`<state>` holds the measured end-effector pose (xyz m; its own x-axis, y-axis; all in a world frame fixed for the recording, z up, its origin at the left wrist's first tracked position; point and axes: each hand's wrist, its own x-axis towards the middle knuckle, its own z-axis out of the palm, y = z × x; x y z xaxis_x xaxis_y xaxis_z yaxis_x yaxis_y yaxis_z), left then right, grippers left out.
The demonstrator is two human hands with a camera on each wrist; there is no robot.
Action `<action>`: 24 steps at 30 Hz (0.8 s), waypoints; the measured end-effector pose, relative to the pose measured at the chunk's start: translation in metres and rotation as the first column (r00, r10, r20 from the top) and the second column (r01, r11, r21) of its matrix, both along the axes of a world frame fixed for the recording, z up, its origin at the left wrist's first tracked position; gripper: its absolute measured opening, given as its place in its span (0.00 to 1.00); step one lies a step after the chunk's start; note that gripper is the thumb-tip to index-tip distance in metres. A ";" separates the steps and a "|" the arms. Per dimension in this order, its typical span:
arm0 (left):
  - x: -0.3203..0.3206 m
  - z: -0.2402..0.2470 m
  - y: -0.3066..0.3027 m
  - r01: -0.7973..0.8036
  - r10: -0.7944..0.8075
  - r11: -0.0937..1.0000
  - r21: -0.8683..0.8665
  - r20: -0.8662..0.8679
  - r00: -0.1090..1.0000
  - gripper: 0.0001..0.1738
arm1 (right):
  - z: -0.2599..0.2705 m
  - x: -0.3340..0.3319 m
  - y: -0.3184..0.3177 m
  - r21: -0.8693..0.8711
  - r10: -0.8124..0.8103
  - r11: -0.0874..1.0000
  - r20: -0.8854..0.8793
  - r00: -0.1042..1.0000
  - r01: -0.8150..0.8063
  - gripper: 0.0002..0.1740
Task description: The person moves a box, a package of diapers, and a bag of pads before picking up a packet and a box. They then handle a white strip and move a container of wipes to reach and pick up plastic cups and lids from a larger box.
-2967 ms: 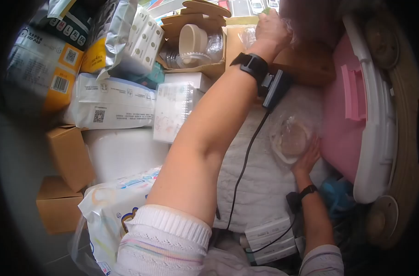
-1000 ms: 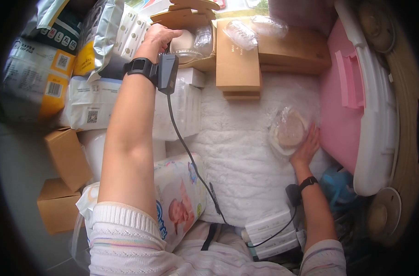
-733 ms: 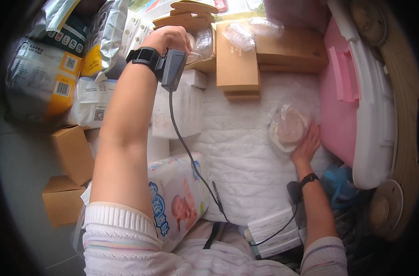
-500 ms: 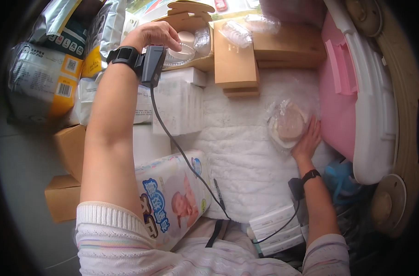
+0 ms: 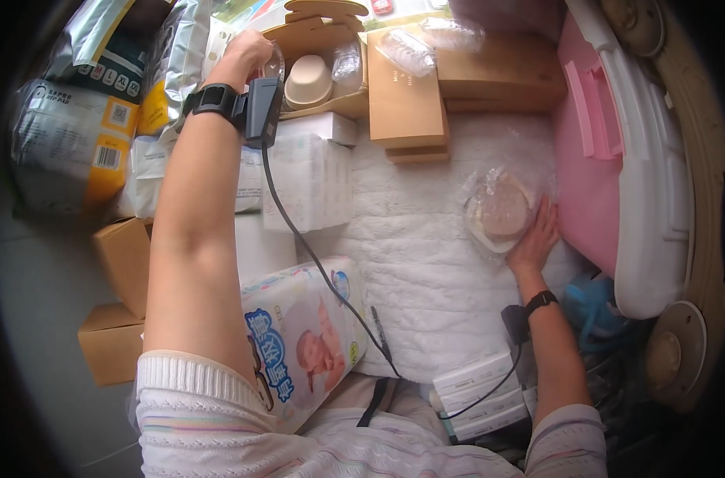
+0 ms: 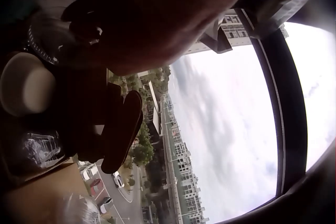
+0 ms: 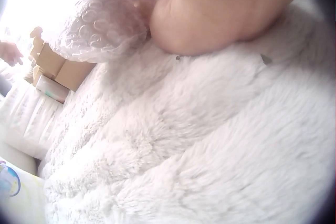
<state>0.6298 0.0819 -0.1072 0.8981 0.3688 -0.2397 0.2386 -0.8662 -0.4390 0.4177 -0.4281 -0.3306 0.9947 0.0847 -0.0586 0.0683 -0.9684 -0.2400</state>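
Here the left hand grips a clear plastic lid beside a beige bowl in the open cardboard box. The right hand rests flat against a bubble-wrapped bowl on the white fluffy blanket.

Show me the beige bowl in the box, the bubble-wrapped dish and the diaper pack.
beige bowl [image 5: 308, 80], head view, its middle.
bubble-wrapped dish [image 5: 502, 211], head view, the wrap over its middle.
diaper pack [image 5: 315, 358], head view, the baby picture on it.
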 end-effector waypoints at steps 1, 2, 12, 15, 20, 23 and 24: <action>-0.015 0.024 -0.041 0.553 -0.205 0.766 0.326 -0.692 0.692 0.11 | 0.001 0.000 0.000 0.000 -0.001 1.000 -0.001 1.000 0.001 0.43; -0.016 0.018 -0.036 0.554 -0.206 0.766 0.326 -0.693 0.691 0.11 | 0.003 0.000 0.001 0.008 0.000 1.000 0.004 1.000 0.000 0.43; -0.026 0.002 -0.036 -0.185 0.217 0.969 -0.162 0.207 0.954 0.15 | 0.004 0.001 0.001 0.030 0.001 1.000 0.034 0.999 -0.002 0.41; -0.016 -0.018 -0.025 -0.268 0.352 0.910 -0.316 0.249 0.902 0.16 | 0.002 0.001 0.000 0.032 0.003 0.999 0.043 0.999 -0.005 0.41; -0.036 -0.048 -0.034 -0.322 0.498 0.661 -0.678 0.074 0.864 0.17 | 0.004 0.000 0.002 0.044 -0.013 0.999 0.026 1.000 0.012 0.40; -0.037 -0.051 -0.055 -0.324 0.497 0.769 -0.552 0.197 0.845 0.18 | 0.009 0.000 0.001 0.082 -0.028 0.996 -0.002 1.000 0.028 0.40; -0.037 -0.050 -0.061 -0.326 0.488 0.815 -0.480 0.263 0.832 0.18 | 0.011 0.001 0.003 0.101 -0.034 0.994 -0.024 0.999 0.036 0.40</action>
